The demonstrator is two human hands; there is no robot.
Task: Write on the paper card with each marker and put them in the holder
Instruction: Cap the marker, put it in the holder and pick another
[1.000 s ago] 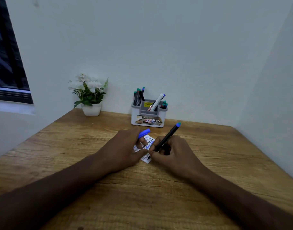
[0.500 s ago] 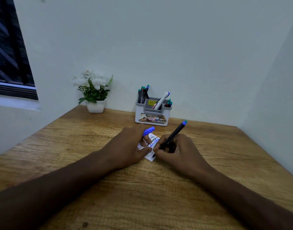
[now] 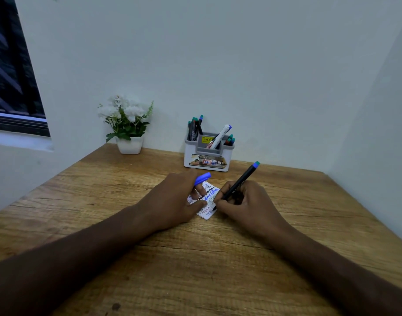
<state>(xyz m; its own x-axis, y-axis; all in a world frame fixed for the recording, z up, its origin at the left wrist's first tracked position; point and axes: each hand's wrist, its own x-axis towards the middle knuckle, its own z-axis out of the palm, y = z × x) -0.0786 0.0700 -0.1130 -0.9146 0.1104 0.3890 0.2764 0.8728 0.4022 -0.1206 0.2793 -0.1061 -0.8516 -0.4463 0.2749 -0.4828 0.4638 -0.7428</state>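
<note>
A small white paper card [image 3: 209,197] covered in scribbles lies on the wooden table [image 3: 218,258]. My right hand [image 3: 243,201] grips a black marker [image 3: 241,181] with a blue end, its tip down on the card's near edge. My left hand [image 3: 175,197] rests on the card's left side, fingers pressing it, and holds the blue cap [image 3: 202,178] between its fingers. The grey and white holder [image 3: 208,156] stands against the back wall with several markers in it.
A white pot of white flowers [image 3: 127,124] stands at the back left of the table. Walls close the table in behind and on the right. A dark window [image 3: 11,76] is at the left.
Both hands have stayed on the card, and the marker has tilted slightly as its tip moved over the paper. The camera view has shifted a little.
</note>
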